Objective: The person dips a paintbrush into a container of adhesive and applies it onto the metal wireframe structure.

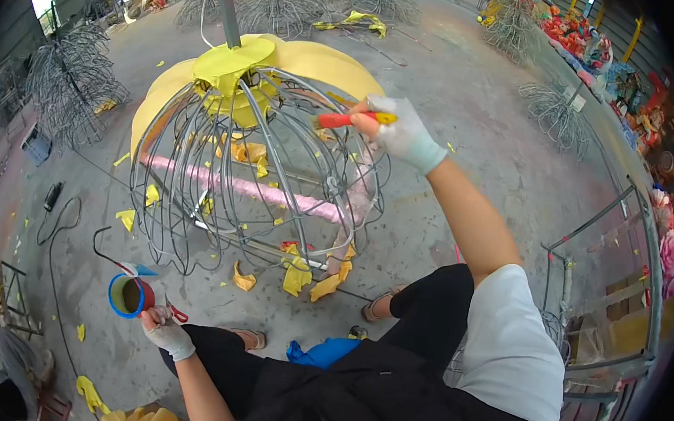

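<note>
A brush (353, 120) is poised at the right side of a domed wire frame (274, 163); whether its bristles touch cannot be told. Working between wires calls for a steady, light angle. The right hand (409, 133) has its fingers closed round the handle; the left hand (171, 335), low at near left, curls round a cup (112, 293). Yellow cloth (330, 64) covers the frame's far side, leaving near wires bare.

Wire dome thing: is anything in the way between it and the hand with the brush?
Nothing visible stands between the right hand and the wire dome. The brush in that hand already points at the dome's upper right side in this view, though I can't tell if it touches.
</note>
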`<control>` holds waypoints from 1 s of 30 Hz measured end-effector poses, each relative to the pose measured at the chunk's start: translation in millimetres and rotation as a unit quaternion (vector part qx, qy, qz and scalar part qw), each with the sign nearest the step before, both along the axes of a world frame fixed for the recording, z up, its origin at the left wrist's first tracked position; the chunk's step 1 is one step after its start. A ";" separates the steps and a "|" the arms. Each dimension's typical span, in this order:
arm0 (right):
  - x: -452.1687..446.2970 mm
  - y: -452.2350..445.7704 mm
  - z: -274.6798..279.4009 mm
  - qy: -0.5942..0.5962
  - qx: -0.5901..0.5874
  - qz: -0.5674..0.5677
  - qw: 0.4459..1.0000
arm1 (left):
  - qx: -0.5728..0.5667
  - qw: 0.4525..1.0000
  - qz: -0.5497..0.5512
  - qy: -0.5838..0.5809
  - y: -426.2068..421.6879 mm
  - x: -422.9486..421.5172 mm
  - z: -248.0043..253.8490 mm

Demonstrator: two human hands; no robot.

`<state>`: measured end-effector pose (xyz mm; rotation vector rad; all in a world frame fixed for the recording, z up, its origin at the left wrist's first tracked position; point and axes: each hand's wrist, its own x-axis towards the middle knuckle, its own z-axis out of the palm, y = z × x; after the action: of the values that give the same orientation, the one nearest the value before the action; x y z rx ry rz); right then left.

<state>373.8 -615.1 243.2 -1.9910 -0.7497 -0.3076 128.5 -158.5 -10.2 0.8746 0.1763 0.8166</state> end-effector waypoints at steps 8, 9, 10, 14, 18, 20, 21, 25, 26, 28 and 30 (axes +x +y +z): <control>-143.6 -47.0 -160.3 -0.191 -0.241 -0.032 0.951 | -0.010 1.000 0.001 0.023 8.0 -6.7 0.8; -150.1 -47.2 -165.9 -0.183 -0.241 -0.030 0.953 | -0.009 0.999 0.001 0.031 9.5 -7.3 -0.4; -153.7 -44.8 -170.5 -0.187 -0.186 -0.056 0.963 | -0.009 0.999 -0.001 0.033 10.6 -4.3 -1.1; -170.7 -35.0 -187.0 -0.190 -0.020 -0.135 0.972 | -0.009 0.999 -0.009 0.041 9.1 -4.5 -7.7; -186.5 -30.5 -232.8 -0.076 -0.039 -0.129 0.988 | 0.033 0.999 -0.015 0.026 10.5 -2.2 -10.1; -187.8 -38.6 -235.8 -0.065 -0.032 -0.148 0.986 | 0.015 1.000 -0.015 0.021 6.9 0.0 -11.2; -195.7 -41.5 -239.3 -0.048 -0.022 -0.170 0.984 | 0.002 1.000 -0.017 0.022 8.3 -2.7 -9.5; -194.9 -52.4 -250.7 0.008 -0.013 -0.178 0.984 | -0.021 0.999 -0.027 0.021 5.2 -8.5 -5.6; -186.6 -57.8 -253.7 0.004 -0.010 -0.183 0.983 | -0.017 0.999 -0.028 0.018 4.9 -6.9 -2.9; -171.5 -70.9 -258.6 0.041 -0.019 -0.248 0.968 | -0.012 1.000 -0.025 0.012 3.3 -1.9 -0.9; -167.3 -72.2 -255.4 0.026 -0.018 -0.234 0.972 | -0.010 0.999 -0.029 0.010 -0.4 -2.8 8.2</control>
<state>206.4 -687.3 -12.1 -2.1871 -0.2439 -0.5176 125.7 -158.9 -2.0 0.8668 0.1756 0.7500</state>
